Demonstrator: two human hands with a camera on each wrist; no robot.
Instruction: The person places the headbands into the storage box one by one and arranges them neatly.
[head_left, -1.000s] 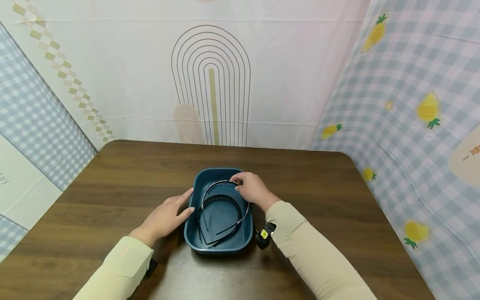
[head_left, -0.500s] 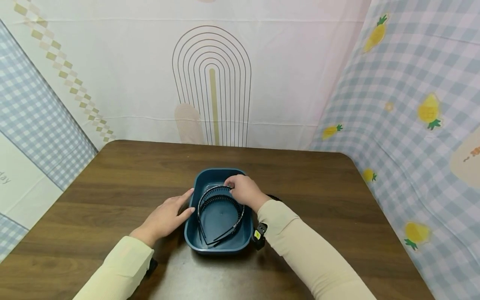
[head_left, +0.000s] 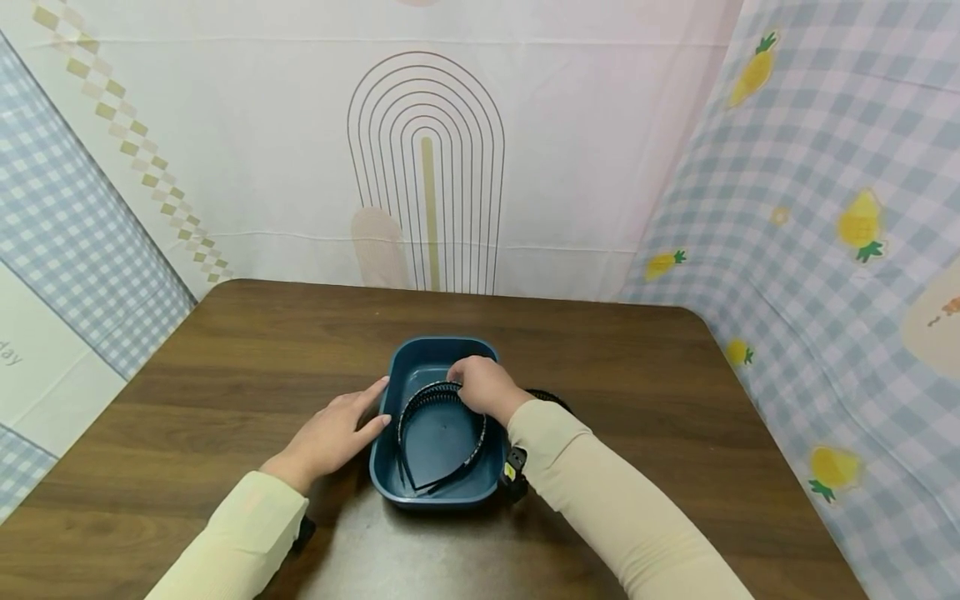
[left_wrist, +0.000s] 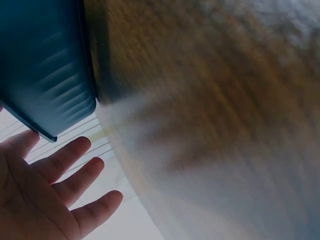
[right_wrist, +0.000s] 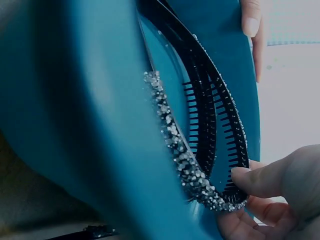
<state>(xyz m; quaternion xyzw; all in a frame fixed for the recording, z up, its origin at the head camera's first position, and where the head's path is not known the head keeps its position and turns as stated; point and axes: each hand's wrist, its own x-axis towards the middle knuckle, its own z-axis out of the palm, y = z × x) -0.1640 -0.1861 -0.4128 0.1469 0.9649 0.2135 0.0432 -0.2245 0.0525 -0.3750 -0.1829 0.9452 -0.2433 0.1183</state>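
A dark blue plastic tub [head_left: 438, 495] stands on the brown wooden table [head_left: 225, 367]. Inside it lie a black toothed headband [head_left: 422, 397] and a rhinestone-studded headband [head_left: 476, 447]. My right hand [head_left: 459, 381] reaches into the tub and pinches both bands at the top of their arch. The right wrist view shows the studded band [right_wrist: 176, 148] and the toothed band [right_wrist: 210, 102] against the tub wall [right_wrist: 75, 125], thumb and fingers [right_wrist: 260, 182] closed on them. My left hand [head_left: 377, 406] rests flat against the tub's left side, fingers [left_wrist: 75, 172] straight beside the tub [left_wrist: 42, 65].
Another black headband [head_left: 553, 397] lies on the table just right of the tub, partly hidden by my right forearm. Patterned cloth walls enclose the table at the back, left and right. A wrist camera [head_left: 512, 473] is strapped under the right sleeve.
My right hand moved left and down, lowering the pinched headbands from above the rim into the tub. The left hand stayed against the tub's side.
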